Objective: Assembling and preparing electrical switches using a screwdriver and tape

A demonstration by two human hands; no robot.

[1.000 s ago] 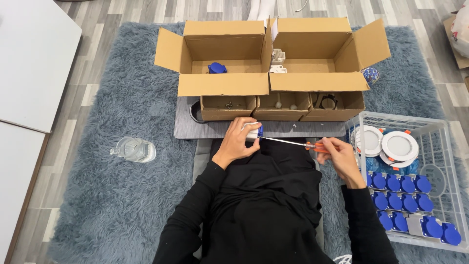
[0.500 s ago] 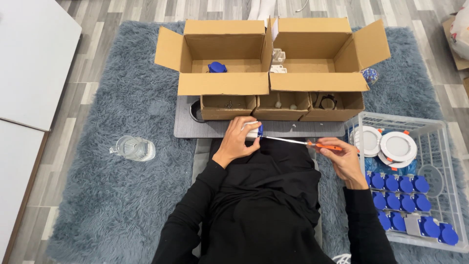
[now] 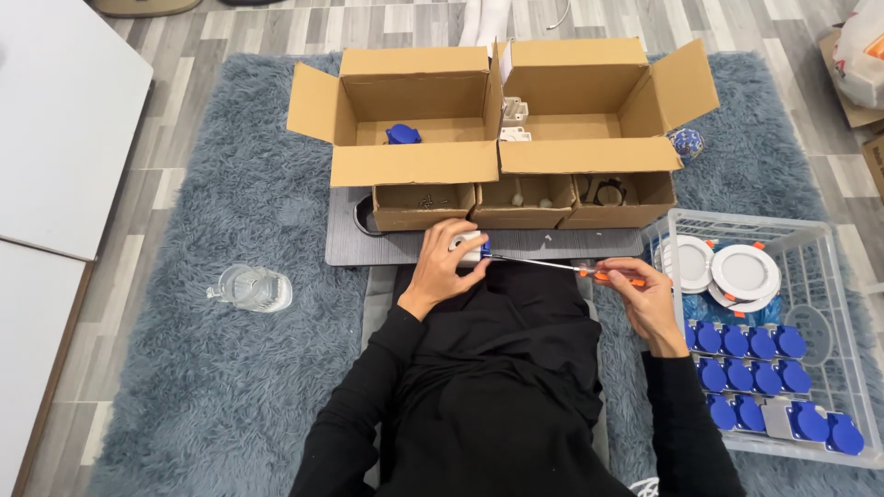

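Observation:
My left hand (image 3: 444,267) grips a small white and blue part (image 3: 471,248) over my lap, just in front of a grey board (image 3: 552,244). In my right hand (image 3: 645,299) is a screwdriver (image 3: 589,270) with an orange handle; its thin metal shaft runs left and its tip meets the part. Both sleeves are black.
Two open cardboard boxes (image 3: 414,166) (image 3: 589,156) stand ahead on a grey shaggy rug (image 3: 230,387), with three small trays (image 3: 520,198) of bits before them. A white wire basket (image 3: 833,304) at my right holds round white lights and several blue caps. A glass jug (image 3: 250,288) lies at my left.
My right hand has drifted slightly right and down with the screwdriver handle. The left hand and the part stay where they were.

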